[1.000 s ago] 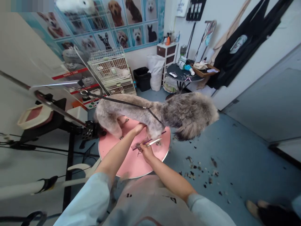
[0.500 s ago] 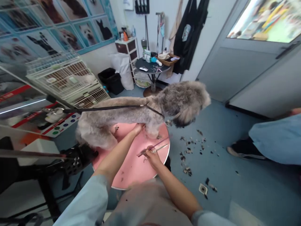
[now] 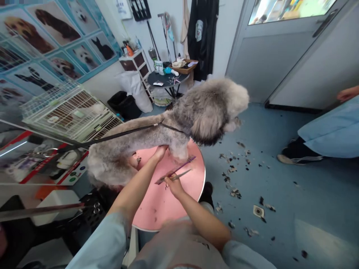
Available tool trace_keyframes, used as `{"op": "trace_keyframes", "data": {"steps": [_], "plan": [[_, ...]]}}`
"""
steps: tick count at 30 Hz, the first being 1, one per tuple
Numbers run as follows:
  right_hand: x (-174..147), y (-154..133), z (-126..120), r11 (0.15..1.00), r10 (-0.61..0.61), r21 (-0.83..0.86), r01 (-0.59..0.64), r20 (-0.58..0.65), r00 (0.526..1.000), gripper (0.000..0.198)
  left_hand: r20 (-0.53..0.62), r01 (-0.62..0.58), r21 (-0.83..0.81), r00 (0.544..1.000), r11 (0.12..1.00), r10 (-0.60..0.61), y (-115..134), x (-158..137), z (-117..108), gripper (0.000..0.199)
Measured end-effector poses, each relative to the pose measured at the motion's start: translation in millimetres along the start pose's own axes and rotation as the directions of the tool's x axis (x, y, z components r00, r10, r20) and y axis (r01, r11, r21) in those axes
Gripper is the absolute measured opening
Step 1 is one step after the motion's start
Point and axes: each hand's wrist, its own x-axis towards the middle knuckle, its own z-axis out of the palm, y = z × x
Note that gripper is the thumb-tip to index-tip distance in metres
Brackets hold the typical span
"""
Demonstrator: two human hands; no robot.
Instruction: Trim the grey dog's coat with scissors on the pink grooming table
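A grey, curly-coated dog stands on a round pink table, facing right. A black strap runs along its back to a loop at the neck. My left hand reaches under its chest, touching it just behind the front leg; the fingers are mostly hidden. My right hand is closed around a purple comb and a pair of scissors, both held together over the table near the front paw. The comb's teeth and the scissor blades point right.
Cut hair litters the blue floor on the right. Another person's blue garment shows at the right edge. Behind the dog are a small black table with tools, a black bin and a wire cage.
The view has shifted. The dog's head has turned further away from me. The comb and scissors have shifted in my right hand, and the comb's teeth show more clearly. My left hand stays under the chest.
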Motion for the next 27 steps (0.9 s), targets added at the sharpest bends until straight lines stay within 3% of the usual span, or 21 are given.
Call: {"op": "trace_keyframes", "data": {"steps": [5, 8, 10, 12, 15, 17, 20, 24, 27], "plan": [[22.8, 1.2, -9.0, 0.999, 0.053, 0.009, -0.052, -0.187, 0.981, 0.034, 0.012, -0.018, 0.028, 1.000, 0.999, 0.017, -4.3, 3.6, -0.8, 0.024], [36.2, -5.0, 10.3, 1.000, 0.020, 0.022, -0.017, -0.136, 0.990, 0.034, 0.009, -0.051, 0.035, 0.999, 0.998, 0.051, -6.5, 6.3, -3.3, 0.026], [28.6, -2.8, 18.1, 0.999, -0.022, 0.041, 0.024, -0.065, 0.998, 0.033, 0.027, -0.079, 0.021, 0.997, 0.997, 0.078, -6.4, 6.6, -4.5, 0.027], [13.8, 3.7, 14.0, 0.996, -0.057, 0.060, 0.058, -0.028, 0.998, 0.033, 0.050, -0.083, 0.013, 0.995, 0.996, 0.082, -5.5, 5.6, -4.4, 0.030], [4.5, 11.4, -6.4, 0.998, -0.027, 0.053, 0.033, -0.111, 0.993, 0.036, 0.061, -0.075, 0.007, 0.995, 0.997, 0.075, -4.1, 3.1, -2.2, 0.033], [15.5, 10.1, -16.1, 0.999, 0.017, 0.042, -0.010, -0.177, 0.984, 0.034, 0.070, -0.072, -0.006, 0.995, 0.997, 0.072, -3.5, 2.0, -0.8, 0.034], [39.8, 4.7, -11.3, 0.999, 0.035, 0.042, -0.027, -0.206, 0.978, 0.030, 0.073, -0.082, 0.007, 0.994, 0.997, 0.081, -3.1, 1.7, -0.6, 0.033], [31.1, 15.3, 5.4, 0.999, -0.018, 0.049, 0.024, -0.125, 0.992, 0.031, 0.088, -0.112, 0.017, 0.990, 0.994, 0.110, -4.3, 1.9, -2.4, 0.033], [9.4, 31.6, -1.7, 0.997, -0.022, 0.077, 0.028, -0.075, 0.997, 0.031, 0.088, -0.102, 0.023, 0.991, 0.995, 0.100, -5.9, 1.0, -2.3, 0.035]]}}
